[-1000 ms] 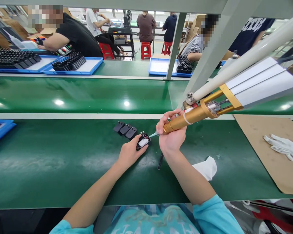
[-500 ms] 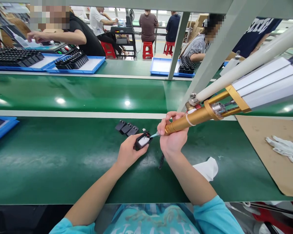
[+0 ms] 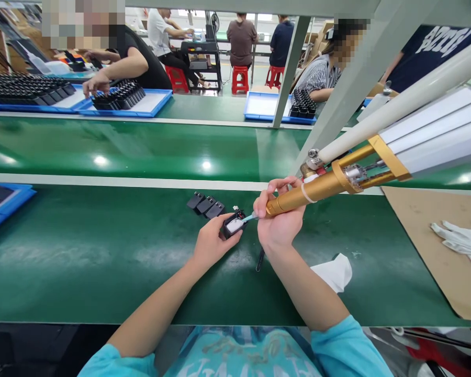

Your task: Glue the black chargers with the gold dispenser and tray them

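Observation:
My left hand (image 3: 213, 238) is closed around a small black plastic housing (image 3: 235, 224), tilted so its open side faces up. Something white lies inside, and a small connector with thin wires pokes out at the far end. My right hand (image 3: 280, 214) grips the front of a gold dispensing gun (image 3: 310, 195) from below, fingers wrapped about the barrel. Its light-blue nozzle tip (image 3: 250, 217) reaches the housing's right edge; whether it touches is too small to tell. Three black blocks (image 3: 206, 204) lie just beyond my left hand. A thin black tool (image 3: 260, 259) rests below my right wrist.
A crumpled white cloth (image 3: 335, 272) lies by my right forearm. White gloves (image 3: 461, 238) rest on a brown board (image 3: 419, 230) at right. A blue tray (image 3: 23, 201) is at left. A sloping metal post (image 3: 337, 99) crosses ahead; co-workers sit beyond the green belt (image 3: 160, 149).
The housing and my left hand have shifted very slightly right in view, along with the whole scene. Across the belt, a co-worker's hand has come down to the black parts in a tray.

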`<action>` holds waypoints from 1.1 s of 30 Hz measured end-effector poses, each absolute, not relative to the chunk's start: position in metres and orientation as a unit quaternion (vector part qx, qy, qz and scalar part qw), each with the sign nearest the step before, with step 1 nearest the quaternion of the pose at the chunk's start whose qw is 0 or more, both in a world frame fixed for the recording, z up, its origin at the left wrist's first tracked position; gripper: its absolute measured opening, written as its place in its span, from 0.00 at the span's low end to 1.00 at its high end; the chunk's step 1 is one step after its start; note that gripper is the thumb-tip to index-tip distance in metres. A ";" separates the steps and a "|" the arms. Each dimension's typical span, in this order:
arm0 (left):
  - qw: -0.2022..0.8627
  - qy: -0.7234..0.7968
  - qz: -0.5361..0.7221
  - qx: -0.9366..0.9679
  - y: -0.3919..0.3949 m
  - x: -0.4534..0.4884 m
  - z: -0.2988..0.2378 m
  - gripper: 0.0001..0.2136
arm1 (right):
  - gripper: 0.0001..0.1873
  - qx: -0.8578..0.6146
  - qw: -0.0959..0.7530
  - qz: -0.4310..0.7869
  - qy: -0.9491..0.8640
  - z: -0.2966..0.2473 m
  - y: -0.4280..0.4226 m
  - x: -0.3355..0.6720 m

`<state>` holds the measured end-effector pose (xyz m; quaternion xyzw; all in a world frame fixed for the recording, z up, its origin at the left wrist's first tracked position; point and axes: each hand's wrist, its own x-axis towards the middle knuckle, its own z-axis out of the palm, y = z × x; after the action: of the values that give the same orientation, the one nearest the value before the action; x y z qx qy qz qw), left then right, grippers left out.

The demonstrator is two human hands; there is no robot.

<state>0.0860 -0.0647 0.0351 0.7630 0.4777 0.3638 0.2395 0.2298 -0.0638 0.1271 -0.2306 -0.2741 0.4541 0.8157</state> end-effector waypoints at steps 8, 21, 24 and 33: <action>0.239 0.437 0.378 0.781 -0.069 0.095 0.027 0.19 | 0.09 -0.219 0.810 0.471 -0.272 0.130 -0.070 0.224; 0.215 0.367 0.451 0.785 -0.070 0.099 0.030 0.17 | 0.09 -0.188 0.799 0.498 -0.279 0.131 -0.078 0.219; 0.215 0.375 0.438 0.788 -0.068 0.098 0.028 0.18 | 0.09 -0.200 0.803 0.492 -0.271 0.132 -0.076 0.220; 0.278 0.434 0.335 0.789 -0.056 0.080 0.025 0.19 | 0.09 -0.234 0.810 0.465 -0.270 0.130 -0.068 0.226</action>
<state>0.0797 -0.0558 0.0249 0.7893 0.4335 0.3345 0.2779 0.2259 -0.0675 0.1304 -0.2343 -0.2698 0.4647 0.8102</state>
